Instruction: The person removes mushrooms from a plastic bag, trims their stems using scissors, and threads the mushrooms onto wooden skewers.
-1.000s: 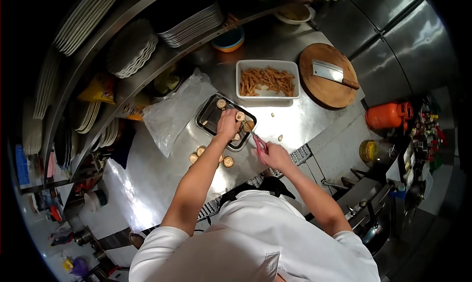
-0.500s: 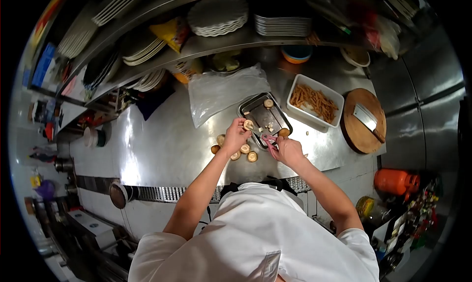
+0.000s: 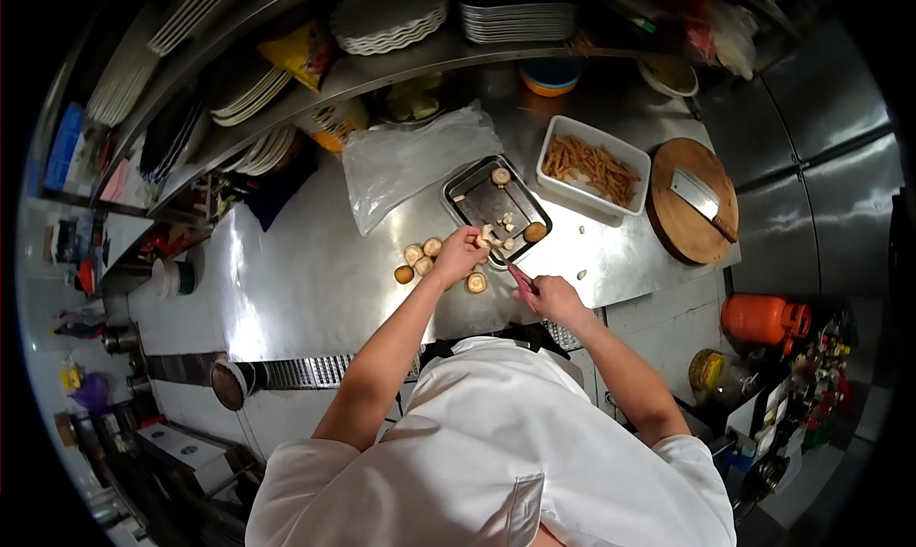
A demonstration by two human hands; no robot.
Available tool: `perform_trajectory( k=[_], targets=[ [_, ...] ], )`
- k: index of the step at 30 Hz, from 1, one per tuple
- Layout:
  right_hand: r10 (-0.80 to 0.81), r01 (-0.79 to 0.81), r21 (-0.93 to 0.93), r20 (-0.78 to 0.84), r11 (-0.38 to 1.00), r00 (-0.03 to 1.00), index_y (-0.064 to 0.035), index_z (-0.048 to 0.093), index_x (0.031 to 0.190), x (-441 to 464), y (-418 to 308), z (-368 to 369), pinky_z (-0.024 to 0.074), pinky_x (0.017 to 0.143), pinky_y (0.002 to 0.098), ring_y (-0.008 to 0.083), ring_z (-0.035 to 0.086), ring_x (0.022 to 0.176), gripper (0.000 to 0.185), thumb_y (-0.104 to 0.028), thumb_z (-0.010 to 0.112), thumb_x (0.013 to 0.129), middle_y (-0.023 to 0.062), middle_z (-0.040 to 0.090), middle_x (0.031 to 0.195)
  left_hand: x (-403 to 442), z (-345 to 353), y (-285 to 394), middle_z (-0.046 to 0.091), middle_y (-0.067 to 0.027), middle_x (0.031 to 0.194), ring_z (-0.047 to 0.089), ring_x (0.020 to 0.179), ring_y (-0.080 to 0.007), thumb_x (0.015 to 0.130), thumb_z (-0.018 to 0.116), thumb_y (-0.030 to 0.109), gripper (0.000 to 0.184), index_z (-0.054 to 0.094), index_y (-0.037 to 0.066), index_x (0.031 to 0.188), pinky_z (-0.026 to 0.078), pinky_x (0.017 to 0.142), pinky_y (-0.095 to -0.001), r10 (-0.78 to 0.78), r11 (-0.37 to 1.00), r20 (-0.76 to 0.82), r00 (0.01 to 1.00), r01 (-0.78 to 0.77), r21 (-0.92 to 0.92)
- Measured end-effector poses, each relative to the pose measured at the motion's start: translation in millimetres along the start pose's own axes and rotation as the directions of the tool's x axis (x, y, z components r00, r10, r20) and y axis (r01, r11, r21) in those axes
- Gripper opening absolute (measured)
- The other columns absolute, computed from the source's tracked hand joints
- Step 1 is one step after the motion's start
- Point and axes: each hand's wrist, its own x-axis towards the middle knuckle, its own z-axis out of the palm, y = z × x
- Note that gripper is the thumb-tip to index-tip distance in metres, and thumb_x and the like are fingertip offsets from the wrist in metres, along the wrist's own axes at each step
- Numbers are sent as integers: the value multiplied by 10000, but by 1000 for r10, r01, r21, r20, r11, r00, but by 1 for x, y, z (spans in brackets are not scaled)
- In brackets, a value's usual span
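While loose mushrooms (image 3: pixel 413 254) lie on the table (image 3: pixel 315 299) left of your left hand (image 3: pixel 460 253), with a plastic bag (image 3: pixel 410 161) beyond them, that hand pinches one pale mushroom (image 3: pixel 486 237) at the near end of the metal tray (image 3: pixel 482 206), which reaches away ahead. Your right hand (image 3: pixel 558 299) grasps pink-handled scissors (image 3: pixel 522 281), blades toward that piece; contact can't be told. Farther right, beyond your right hand, sit a white tub (image 3: pixel 571 193) of brown strips (image 3: pixel 593 166) and a round board (image 3: pixel 692 232) bearing a cleaver (image 3: pixel 695 192).
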Motion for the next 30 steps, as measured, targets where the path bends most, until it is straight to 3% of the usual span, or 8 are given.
perform_trajectory(
  k=[4,16,19,20,22,26,28,30],
  targets=[
    [129,-127,51,-26,991,991,34,685,803,-8,9,-2,537,715,499,430,683,768,596,-551,617,888,270,683,773,17,11,-4,667,-102,1031,676,814,-139,842,723,-6,427,519,-47,1215,565,730,-273,15,999,18,1000,-16,33],
    [39,-26,89,-146,996,989,13,682,749,-9,32,17,535,682,484,409,676,686,578,-547,642,888,245,649,667,18,33,-5,636,-100,1004,667,795,-139,829,754,-9,420,480,-11,1148,560,698,-273,110,994,55,992,-110,1],
    [84,-158,597,150,787,985,1,658,702,-7,34,30,477,551,340,199,582,557,715,-695,623,865,82,591,603,22,33,-15,636,-100,995,662,770,-140,830,753,-8,420,480,-8,1149,554,677,-269,95,995,-5,995,-95,-12],
    [79,-155,592,153,791,985,1,658,702,-6,35,33,477,551,340,199,582,557,715,-695,623,865,82,591,603,23,32,-19,636,-99,988,663,767,-141,830,754,-7,420,480,-7,1147,552,672,-268,75,997,-30,997,-75,-3],
    [138,-332,803,305,495,942,-3,686,799,-3,31,33,429,503,292,146,577,550,657,-655,652,873,43,618,659,23,28,-19,636,-98,981,663,763,-142,829,756,-6,420,480,-5,1145,549,667,-267,57,998,-63,996,-57,4],
    [175,-351,703,311,619,934,20,682,839,5,34,31,472,540,325,199,612,575,732,-710,631,849,85,645,703,16,25,-15,643,-95,971,660,758,-140,826,761,10,419,479,1,1135,547,666,-272,48,999,-70,996,-48,4],
    [138,-161,291,98,943,985,18,682,828,-2,26,19,522,609,389,291,664,628,764,-741,604,836,151,672,727,14,25,-16,647,-95,974,658,755,-137,823,766,25,423,479,4,1133,545,667,-280,59,998,-86,995,-57,30],
    [117,-124,198,49,972,992,21,688,828,-5,19,11,538,656,430,364,680,698,746,-718,590,852,208,685,769,12,25,-17,651,-97,983,647,742,-134,803,780,55,436,482,7,1117,537,676,-298,210,945,-121,970,-170,279]
  ],
)
